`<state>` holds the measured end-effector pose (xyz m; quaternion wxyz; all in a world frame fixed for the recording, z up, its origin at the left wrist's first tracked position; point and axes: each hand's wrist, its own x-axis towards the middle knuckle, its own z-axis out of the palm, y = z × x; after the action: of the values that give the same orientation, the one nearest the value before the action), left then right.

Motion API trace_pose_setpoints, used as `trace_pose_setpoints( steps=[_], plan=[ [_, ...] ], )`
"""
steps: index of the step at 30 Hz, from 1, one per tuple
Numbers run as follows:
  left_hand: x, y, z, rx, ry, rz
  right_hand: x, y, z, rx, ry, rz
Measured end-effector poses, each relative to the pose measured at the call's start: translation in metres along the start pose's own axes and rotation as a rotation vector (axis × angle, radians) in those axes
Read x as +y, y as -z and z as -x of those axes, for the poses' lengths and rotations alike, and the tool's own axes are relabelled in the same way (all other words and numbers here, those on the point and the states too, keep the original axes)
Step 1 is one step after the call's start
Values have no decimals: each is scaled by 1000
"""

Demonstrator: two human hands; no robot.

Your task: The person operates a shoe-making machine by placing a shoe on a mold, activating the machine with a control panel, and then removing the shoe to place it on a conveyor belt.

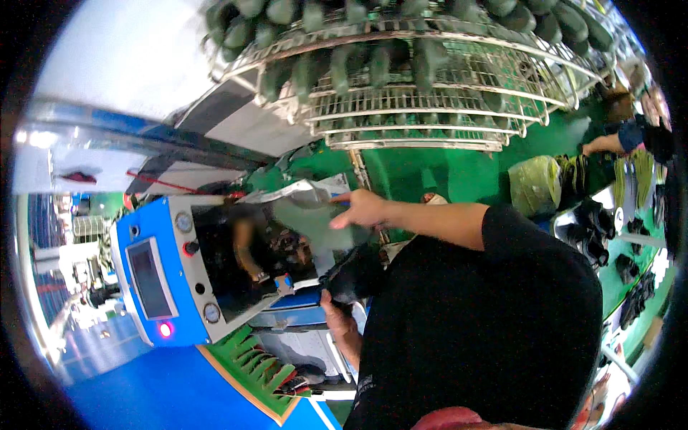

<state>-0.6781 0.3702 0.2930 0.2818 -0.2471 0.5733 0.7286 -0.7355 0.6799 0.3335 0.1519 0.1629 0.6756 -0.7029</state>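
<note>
My right hand (362, 209) reaches left from the black sleeve, its fingers closed on the end of a grey-green shoe last (308, 221), which is blurred by motion. Below it, a black shoe (351, 276) sits close against my body, with my left hand (342, 321) gripping its near side. The left fingers are partly hidden behind the shoe. Both hands are in front of a blue machine (161, 269) with a screen, round gauges and a lit red button. Its dark front opening (251, 258) lies just left of the last.
A white wire rack (416, 93) full of dark green shoe lasts stands at the top. Below left, a green slotted holder (258, 365) is beside a blue panel (186, 387). At right, another person's hand (605, 145) is near green pieces, with black shoes (591, 233) below.
</note>
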Motion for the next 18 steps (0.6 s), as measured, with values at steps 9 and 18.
trace_pose_setpoints(
  steps=[9,18],
  plan=[
    [22,-56,-13,-159,26,-490,232,233,139,462,-284,-1157],
    [-28,-232,-41,-166,337,-190,416,286,218,826,160,-1965]
  ],
)
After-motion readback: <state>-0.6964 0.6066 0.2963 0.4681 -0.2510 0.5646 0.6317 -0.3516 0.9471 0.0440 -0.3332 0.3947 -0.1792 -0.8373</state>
